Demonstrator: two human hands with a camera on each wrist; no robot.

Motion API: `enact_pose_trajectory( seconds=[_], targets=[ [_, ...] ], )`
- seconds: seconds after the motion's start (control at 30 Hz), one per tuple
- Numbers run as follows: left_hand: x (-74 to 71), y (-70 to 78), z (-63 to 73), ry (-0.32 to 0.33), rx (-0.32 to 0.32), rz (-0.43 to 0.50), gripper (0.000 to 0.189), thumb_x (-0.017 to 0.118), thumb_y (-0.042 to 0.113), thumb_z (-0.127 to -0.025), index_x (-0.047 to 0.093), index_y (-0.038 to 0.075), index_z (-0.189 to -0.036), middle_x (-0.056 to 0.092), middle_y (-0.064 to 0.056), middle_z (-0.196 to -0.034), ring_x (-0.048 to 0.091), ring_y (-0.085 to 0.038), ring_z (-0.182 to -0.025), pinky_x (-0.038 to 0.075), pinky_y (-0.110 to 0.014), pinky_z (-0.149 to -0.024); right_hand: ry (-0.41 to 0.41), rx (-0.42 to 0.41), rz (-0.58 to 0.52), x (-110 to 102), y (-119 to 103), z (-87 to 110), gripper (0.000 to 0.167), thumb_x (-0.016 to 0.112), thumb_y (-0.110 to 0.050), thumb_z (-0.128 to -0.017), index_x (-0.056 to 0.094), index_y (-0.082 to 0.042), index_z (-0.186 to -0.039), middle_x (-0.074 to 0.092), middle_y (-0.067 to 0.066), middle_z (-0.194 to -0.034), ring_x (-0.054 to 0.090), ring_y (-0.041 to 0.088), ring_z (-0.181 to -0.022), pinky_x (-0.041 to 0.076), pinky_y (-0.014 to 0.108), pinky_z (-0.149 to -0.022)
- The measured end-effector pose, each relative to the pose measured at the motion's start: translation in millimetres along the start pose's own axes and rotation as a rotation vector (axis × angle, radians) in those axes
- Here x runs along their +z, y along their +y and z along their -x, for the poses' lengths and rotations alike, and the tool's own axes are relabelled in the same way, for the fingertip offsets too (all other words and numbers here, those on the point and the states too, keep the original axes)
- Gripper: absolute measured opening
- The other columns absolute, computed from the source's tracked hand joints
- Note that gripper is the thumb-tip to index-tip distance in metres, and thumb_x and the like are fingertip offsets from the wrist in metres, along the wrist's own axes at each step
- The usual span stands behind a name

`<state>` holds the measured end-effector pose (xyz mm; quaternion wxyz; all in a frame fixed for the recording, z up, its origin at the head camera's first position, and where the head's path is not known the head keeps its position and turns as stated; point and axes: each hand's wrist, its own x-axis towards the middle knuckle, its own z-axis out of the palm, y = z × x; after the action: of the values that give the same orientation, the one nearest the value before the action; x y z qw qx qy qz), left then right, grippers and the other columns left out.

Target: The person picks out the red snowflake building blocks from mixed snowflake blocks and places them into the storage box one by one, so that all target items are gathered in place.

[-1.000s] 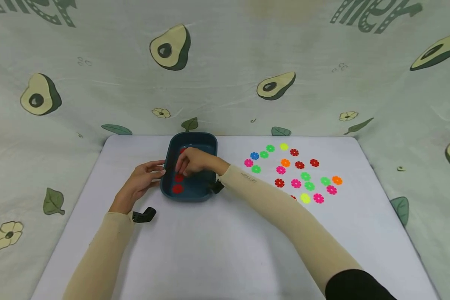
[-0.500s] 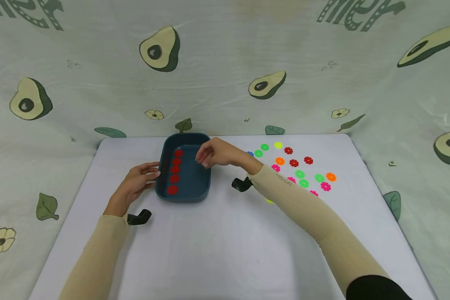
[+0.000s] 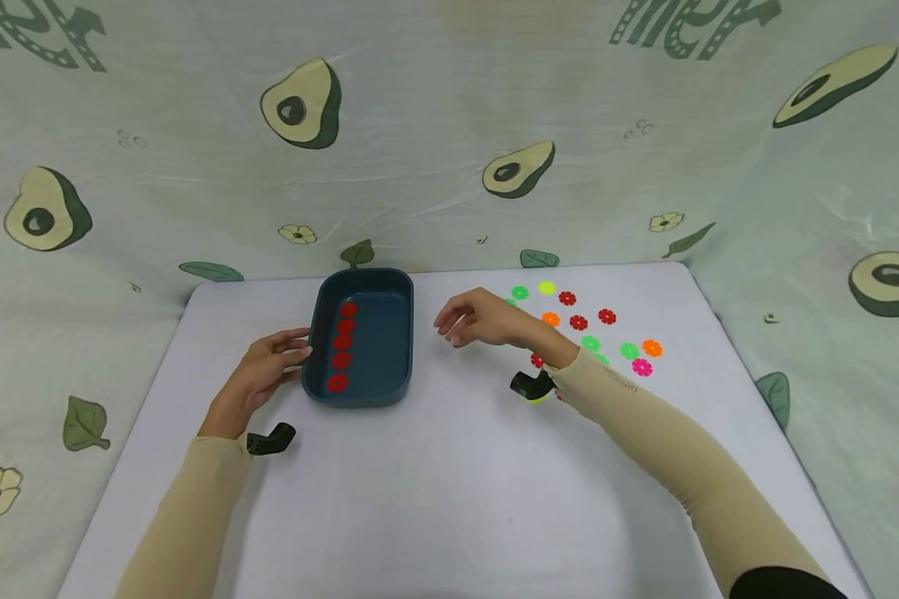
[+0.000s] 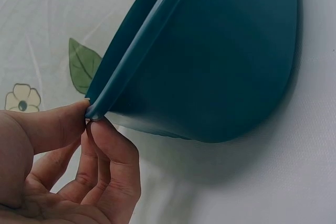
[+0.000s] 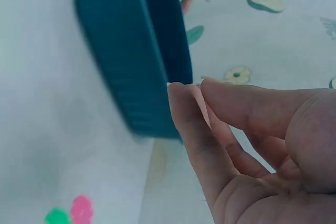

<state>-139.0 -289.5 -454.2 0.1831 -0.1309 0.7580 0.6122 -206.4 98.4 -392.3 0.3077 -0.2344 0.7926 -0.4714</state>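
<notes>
A dark blue rectangular tray [image 3: 384,345] stands at the back of the white table. Along its left side runs a column of several red notched discs [image 3: 342,342]. My left hand [image 3: 258,370] pinches the tray's rim between thumb and forefinger, as the left wrist view shows close up. To the right of the tray, my right hand [image 3: 487,320] is raised over the table with its fingers loosely bent. In the right wrist view a small gap separates thumb and fingertip [image 5: 181,95], with nothing visible between them.
Loose notched discs in red, green, orange, pink and yellow lie scattered at the back right, such as an orange disc [image 3: 652,348]; the right arm covers some. Behind the table [image 3: 419,482] hangs a cloth [image 3: 412,108] printed with avocados.
My right hand has come out of the tray and moved right, uncovering the column of red discs. The left hand stays at the tray's rim. The whole view has shifted slightly.
</notes>
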Motion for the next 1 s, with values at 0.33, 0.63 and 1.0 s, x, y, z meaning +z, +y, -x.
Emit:
enact_pose_trajectory(
  seconds=[0.33, 0.63, 1.0],
  targets=[
    [-1.7, -2.8, -0.3, 0.003, -0.017, 0.001, 0.061, 0.061, 0.013, -0.109, 0.036, 0.004, -0.164, 0.051, -0.004, -0.133, 0.059, -0.004, -0.101, 0.055, -0.022, -0.085, 0.041, 0.073, -0.029, -18, 39, 36.2, 0.033, 0.068, 0.010, -0.096, 0.065, 0.009, -0.129, 0.065, 0.030, -0.129, 0.066, 0.046, -0.120, 0.060, 0.036, -0.093],
    [0.3, -2.2, -0.5, 0.008, -0.019, -0.009, 0.060, 0.061, 0.014, -0.109, 0.037, 0.005, -0.164, 0.050, -0.006, -0.136, 0.058, -0.005, -0.102, 0.055, -0.021, -0.085, 0.104, 0.123, 0.004, -33, 66, 61.0, 0.033, 0.070, 0.002, -0.098, 0.064, 0.009, -0.130, 0.066, 0.029, -0.130, 0.070, 0.038, -0.115, 0.060, 0.039, -0.093],
    [1.1, -1.2, -0.4, -0.002, -0.019, -0.010, 0.061, 0.061, 0.015, -0.109, 0.036, 0.005, -0.164, 0.051, -0.005, -0.136, 0.058, -0.006, -0.102, 0.055, -0.021, -0.086, 0.149, 0.185, -0.028, -41, 88, 83.0, 0.035, 0.072, -0.007, -0.100, 0.066, 0.005, -0.132, 0.067, 0.025, -0.132, 0.069, 0.032, -0.112, 0.057, 0.042, -0.098]
  ],
)
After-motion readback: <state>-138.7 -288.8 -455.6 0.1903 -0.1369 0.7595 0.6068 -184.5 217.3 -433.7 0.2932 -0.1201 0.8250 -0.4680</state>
